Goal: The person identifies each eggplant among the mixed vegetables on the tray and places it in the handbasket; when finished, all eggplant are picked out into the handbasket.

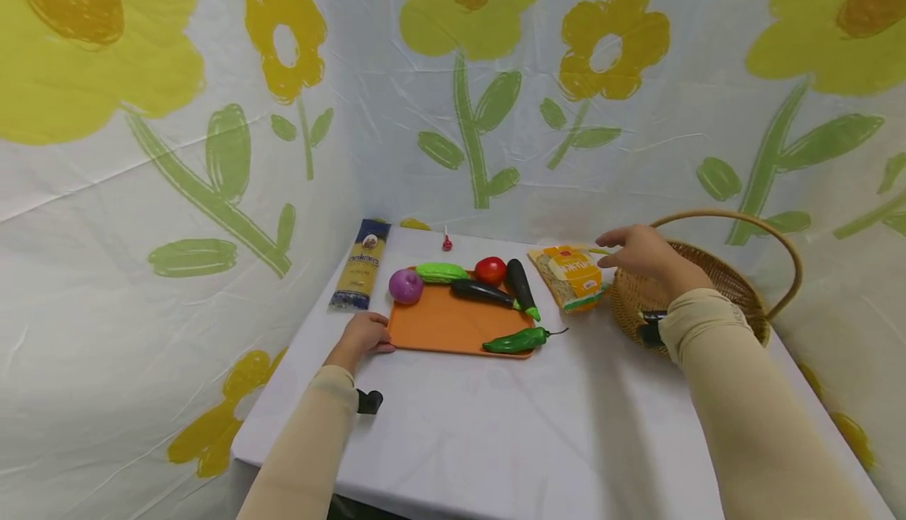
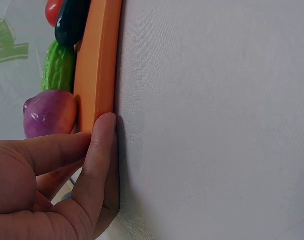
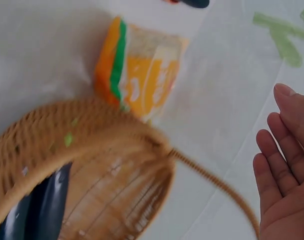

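Observation:
My left hand (image 1: 362, 339) pinches the near left corner of an orange tray (image 1: 432, 323), with the thumb along its edge in the left wrist view. On the tray's back part lie a purple onion-like vegetable (image 1: 406, 286), a bumpy green gourd (image 1: 442, 272), a tomato (image 1: 490, 270) and two dark eggplants (image 1: 481, 292). A green pepper (image 1: 520, 341) lies at the near right corner. Over the near left part of a wicker basket (image 3: 117, 135) hovers my right hand (image 1: 647, 256), fingers extended and holding nothing. An orange-and-yellow food bag (image 1: 572, 278) lies beside the basket.
A blue-and-yellow pasta packet (image 1: 361, 264) lies left of the tray. Behind the tray is a small red item (image 1: 447, 243) with a thin stem. Dark glossy long things (image 3: 47, 205) lie inside the basket. Its tall handle (image 1: 796, 260) arches up. Flowered cloth walls surround the white table.

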`<state>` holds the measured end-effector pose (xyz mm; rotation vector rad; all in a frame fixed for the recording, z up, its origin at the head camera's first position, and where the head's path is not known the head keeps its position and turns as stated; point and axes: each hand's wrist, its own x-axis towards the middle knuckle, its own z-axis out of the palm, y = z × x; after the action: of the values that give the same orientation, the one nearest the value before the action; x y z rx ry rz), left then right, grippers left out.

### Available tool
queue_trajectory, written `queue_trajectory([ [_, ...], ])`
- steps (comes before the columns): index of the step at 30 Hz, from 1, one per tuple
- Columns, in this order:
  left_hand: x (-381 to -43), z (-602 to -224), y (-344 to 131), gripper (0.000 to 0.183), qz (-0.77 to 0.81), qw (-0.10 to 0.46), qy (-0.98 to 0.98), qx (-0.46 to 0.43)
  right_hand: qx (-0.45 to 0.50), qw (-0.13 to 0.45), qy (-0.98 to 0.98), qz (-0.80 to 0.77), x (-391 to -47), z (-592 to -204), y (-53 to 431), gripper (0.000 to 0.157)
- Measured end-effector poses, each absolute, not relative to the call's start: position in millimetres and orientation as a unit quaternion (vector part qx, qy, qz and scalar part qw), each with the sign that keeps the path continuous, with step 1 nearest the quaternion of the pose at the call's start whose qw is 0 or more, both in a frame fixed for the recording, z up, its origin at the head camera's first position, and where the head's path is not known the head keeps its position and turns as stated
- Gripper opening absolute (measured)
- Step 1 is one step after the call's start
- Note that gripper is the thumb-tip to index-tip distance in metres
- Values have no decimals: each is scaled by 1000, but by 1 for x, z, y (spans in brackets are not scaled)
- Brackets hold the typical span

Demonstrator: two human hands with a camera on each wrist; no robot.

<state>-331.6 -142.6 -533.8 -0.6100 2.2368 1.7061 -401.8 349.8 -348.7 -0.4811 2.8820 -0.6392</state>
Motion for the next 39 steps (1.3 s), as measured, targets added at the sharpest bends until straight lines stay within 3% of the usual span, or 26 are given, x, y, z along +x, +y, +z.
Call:
queue_trajectory([
  [8,-333,-534,-140,44,585,128,771,-216,-178,77,955,-225,-411,-352,307,51],
  [19,-336,-538,-142,43,581,131,773,-219,-215,72,943,-244,-424,-385,253,48],
  [39,-331,-536,-141,43,591,118,768,-216,-199,142,926,-288,-437,-454,185,50],
])
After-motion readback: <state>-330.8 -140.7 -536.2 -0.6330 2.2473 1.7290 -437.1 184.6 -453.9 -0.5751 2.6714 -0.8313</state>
